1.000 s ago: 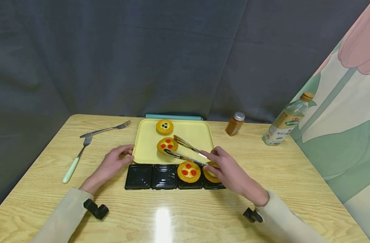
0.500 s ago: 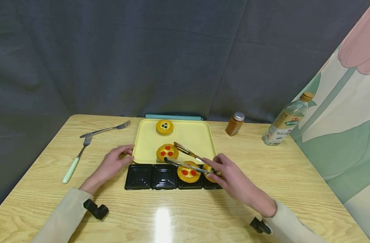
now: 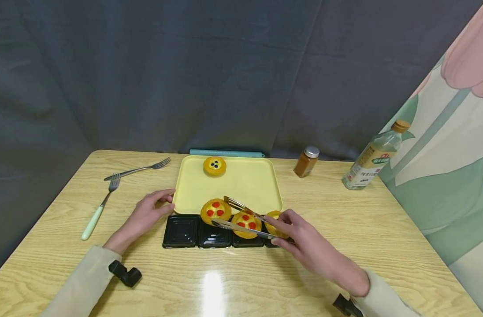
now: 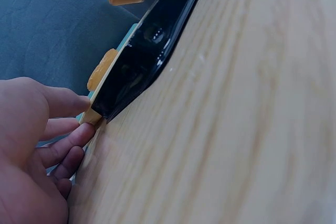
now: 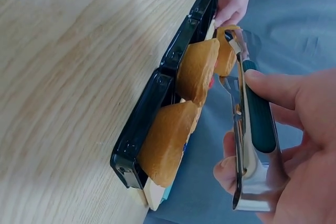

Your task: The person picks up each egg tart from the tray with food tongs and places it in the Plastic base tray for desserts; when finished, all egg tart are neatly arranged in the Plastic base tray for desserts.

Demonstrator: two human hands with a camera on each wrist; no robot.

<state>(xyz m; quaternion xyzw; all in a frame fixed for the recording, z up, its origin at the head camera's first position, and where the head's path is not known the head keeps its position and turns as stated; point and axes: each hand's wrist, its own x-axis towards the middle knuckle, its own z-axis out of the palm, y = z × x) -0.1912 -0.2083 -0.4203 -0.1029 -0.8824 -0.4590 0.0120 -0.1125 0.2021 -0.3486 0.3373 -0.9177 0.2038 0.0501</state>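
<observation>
So the held tart is up in the tongs, looks to be above the second compartment counting from 9 o'clock, partly overlapping the 6 o'clock rim of the yellow tray. The right hand has its fingers gripping the tongs; the left hand pinches the yellow tray's 7 o'clock corner. If it were me, I'd nudge the tart toward 6 o'clock to clear that rim, lower it level, then ease off slowly without bumping the next tart along. Container-wise, the black tray has four compartments: that red-topped one's in the third, and a partly hidden tart fills the 3 o'clock end. A blueberry-looking tart sits at 11 o'clock on the yellow tray.
</observation>
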